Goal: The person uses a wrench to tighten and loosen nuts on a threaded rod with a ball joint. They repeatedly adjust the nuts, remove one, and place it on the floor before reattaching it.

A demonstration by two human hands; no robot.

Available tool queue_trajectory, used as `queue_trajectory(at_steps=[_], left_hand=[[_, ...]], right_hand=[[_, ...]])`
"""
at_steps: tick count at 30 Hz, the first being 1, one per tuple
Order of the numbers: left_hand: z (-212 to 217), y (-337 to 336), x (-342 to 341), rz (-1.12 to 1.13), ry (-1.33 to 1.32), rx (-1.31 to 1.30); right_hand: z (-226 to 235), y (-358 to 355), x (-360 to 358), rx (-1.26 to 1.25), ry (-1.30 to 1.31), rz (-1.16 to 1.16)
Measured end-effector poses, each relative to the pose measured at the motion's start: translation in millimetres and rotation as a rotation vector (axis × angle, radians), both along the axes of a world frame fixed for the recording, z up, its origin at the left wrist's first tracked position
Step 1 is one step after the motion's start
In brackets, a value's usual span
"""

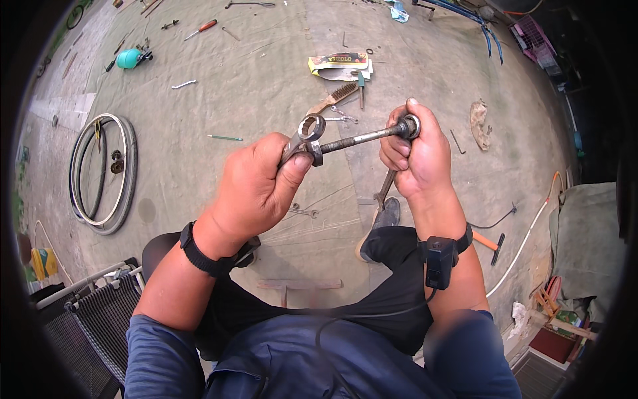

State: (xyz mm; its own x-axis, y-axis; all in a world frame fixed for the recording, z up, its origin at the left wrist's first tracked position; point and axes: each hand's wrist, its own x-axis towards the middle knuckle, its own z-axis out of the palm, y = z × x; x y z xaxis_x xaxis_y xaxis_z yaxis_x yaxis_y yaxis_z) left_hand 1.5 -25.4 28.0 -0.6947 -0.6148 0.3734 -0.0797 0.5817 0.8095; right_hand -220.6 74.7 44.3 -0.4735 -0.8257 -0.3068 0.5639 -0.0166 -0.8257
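Note:
Between my hands a greasy threaded axle [362, 138] lies almost level, its right end slightly higher. My left hand [249, 179] is closed round a ring wrench [293, 143]; the wrench's ring shows nothing inside it. Just below that ring, the thumb presses by the dark nut [318, 155] on the axle's left end. My right hand [430, 156] is closed on a combination wrench [388, 181], whose ring sits at the axle's right end by a dark cone-shaped part [401, 129]. The open jaw of this wrench points down below the fist.
A wire brush [332, 100], small wrenches [342, 118] and a torn yellow packet [340, 65] lie beyond my hands. Bicycle tyres and a rim [125, 173] rest at left, near a teal canister [129, 58]. An orange-handled hammer [490, 243] lies right. A mesh chair [93, 326] stands lower left.

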Motion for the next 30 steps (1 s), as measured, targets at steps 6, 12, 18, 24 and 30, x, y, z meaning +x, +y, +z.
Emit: queue_trajectory(at_steps=[6, 12, 18, 24, 30], left_hand=[[11.8, 16.6, -6.9, -0.081, -0.058, 1.262], [1.0, 17.3, -3.8, -0.036, 0.144, 0.755], [-2.6, 15.7, -3.2, -0.027, 0.162, 0.519], [-2.8, 16.0, -3.8, 0.018, 0.116, 0.327], [7.4, 9.6, 0.2, -0.068, -0.001, 0.905]], right_hand=[[8.9, -0.2, -0.4, -0.082, 0.380, -0.133], [5.2, 1.0, -11.5, -0.074, 0.159, -0.074], [5.4, 0.5, -12.2, -0.054, 0.136, -0.090], [5.3, -0.3, -10.9, -0.052, 0.147, -0.100], [5.1, -0.6, -8.9, -0.065, 0.213, -0.095]])
